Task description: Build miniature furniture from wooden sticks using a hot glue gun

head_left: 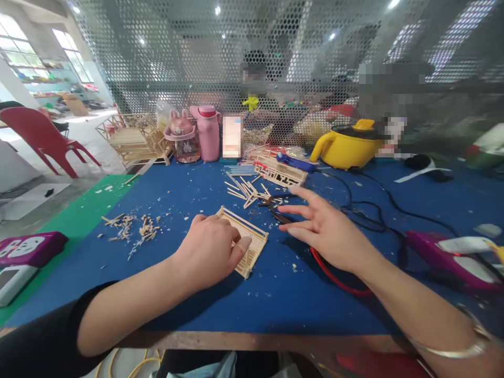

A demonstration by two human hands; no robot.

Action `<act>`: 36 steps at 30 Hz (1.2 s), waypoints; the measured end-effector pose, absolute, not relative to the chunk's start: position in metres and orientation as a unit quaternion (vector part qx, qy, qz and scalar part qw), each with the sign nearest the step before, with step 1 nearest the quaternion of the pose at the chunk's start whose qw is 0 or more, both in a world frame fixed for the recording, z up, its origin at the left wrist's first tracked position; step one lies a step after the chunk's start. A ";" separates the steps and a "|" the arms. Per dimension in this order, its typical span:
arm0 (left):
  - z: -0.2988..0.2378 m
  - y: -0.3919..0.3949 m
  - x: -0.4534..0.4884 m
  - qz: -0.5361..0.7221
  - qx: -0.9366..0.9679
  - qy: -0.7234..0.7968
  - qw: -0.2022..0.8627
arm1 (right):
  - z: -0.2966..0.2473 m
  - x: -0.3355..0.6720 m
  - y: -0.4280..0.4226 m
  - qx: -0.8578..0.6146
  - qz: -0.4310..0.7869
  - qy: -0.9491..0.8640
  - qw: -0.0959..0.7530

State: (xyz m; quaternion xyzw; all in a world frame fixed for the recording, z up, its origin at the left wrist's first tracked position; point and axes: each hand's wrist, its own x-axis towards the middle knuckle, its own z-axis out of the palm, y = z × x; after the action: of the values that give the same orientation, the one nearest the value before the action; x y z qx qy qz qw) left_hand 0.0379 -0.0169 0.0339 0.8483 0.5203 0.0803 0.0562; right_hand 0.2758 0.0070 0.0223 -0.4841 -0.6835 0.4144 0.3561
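My left hand (pixel 210 251) rests with curled fingers on a small panel of glued wooden sticks (pixel 252 239) lying flat on the blue table top (pixel 185 189), thumb pressed along its near edge. My right hand (pixel 323 228) hovers to the right of the panel with fingers spread, holding nothing. Its fingertips point toward a pair of pliers (pixel 275 206) and a loose pile of wooden sticks (pixel 246 191) just beyond the panel.
Wood scraps (pixel 134 228) lie at the left. A stick frame (pixel 280 174), yellow pot (pixel 346 147), pink bottle (pixel 208 131), stick model (pixel 136 137) and mesh screen stand behind. Black cables (pixel 370 210) and a purple device (pixel 449 257) are at the right. People sit behind the screen.
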 end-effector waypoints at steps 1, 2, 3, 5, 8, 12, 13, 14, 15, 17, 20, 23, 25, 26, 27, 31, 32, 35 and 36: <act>0.034 -0.013 0.046 0.063 0.841 0.533 0.065 | 0.014 0.273 0.013 -0.496 0.405 -0.688 0.340; 0.033 -0.009 0.053 0.048 0.834 0.544 0.075 | 0.005 0.270 0.017 -0.507 0.395 -0.695 0.323; 0.032 -0.005 0.058 0.037 0.825 0.557 0.085 | -0.001 0.267 0.019 -0.512 0.378 -0.709 0.305; 0.028 0.002 0.064 0.027 0.807 0.581 0.102 | -0.010 0.262 0.017 -0.503 0.315 -0.758 0.272; 0.023 0.005 0.067 0.030 0.788 0.600 0.135 | -0.012 0.257 0.011 -0.452 0.184 -0.838 0.243; 0.020 0.001 0.067 0.064 0.775 0.602 0.181 | -0.014 0.253 0.013 -0.429 0.125 -0.862 0.238; 0.019 0.000 0.067 0.075 0.773 0.600 0.190 | -0.015 0.252 0.014 -0.429 0.123 -0.862 0.238; 0.018 0.000 0.067 0.087 0.772 0.596 0.201 | -0.016 0.252 0.016 -0.430 0.123 -0.862 0.237; 0.017 -0.001 0.067 0.098 0.771 0.593 0.212 | -0.017 0.251 0.016 -0.432 0.124 -0.862 0.236; 0.014 -0.001 0.067 0.114 0.767 0.589 0.228 | -0.017 0.251 0.017 -0.432 0.127 -0.862 0.234; 0.012 -0.002 0.067 0.124 0.763 0.587 0.242 | -0.017 0.252 0.016 -0.427 0.131 -0.863 0.235; 0.011 -0.002 0.067 0.136 0.762 0.582 0.248 | -0.017 0.253 0.016 -0.424 0.132 -0.864 0.236; 0.009 -0.002 0.067 0.147 0.762 0.580 0.247 | -0.017 0.253 0.015 -0.424 0.130 -0.865 0.235; 0.009 -0.003 0.067 0.151 0.763 0.579 0.246 | -0.017 0.253 0.015 -0.424 0.129 -0.865 0.235; 0.008 -0.003 0.067 0.154 0.762 0.579 0.245 | -0.017 0.253 0.015 -0.423 0.129 -0.866 0.235; 0.007 -0.002 0.066 0.164 0.762 0.576 0.246 | -0.016 0.252 0.015 -0.420 0.127 -0.868 0.233; 0.007 -0.002 0.066 0.166 0.762 0.576 0.247 | -0.016 0.252 0.015 -0.420 0.126 -0.868 0.232; 0.005 -0.002 0.067 0.170 0.763 0.573 0.247 | -0.017 0.251 0.015 -0.422 0.125 -0.868 0.230; 0.005 -0.002 0.067 0.170 0.763 0.573 0.246 | -0.017 0.251 0.015 -0.422 0.124 -0.868 0.230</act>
State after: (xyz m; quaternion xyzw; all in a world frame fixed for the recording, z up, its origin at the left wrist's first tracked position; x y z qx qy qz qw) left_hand 0.0671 -0.0017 0.0050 0.7629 0.5731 0.1699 0.2462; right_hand 0.2507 0.0150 -0.0169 -0.4222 -0.8681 0.1241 0.2297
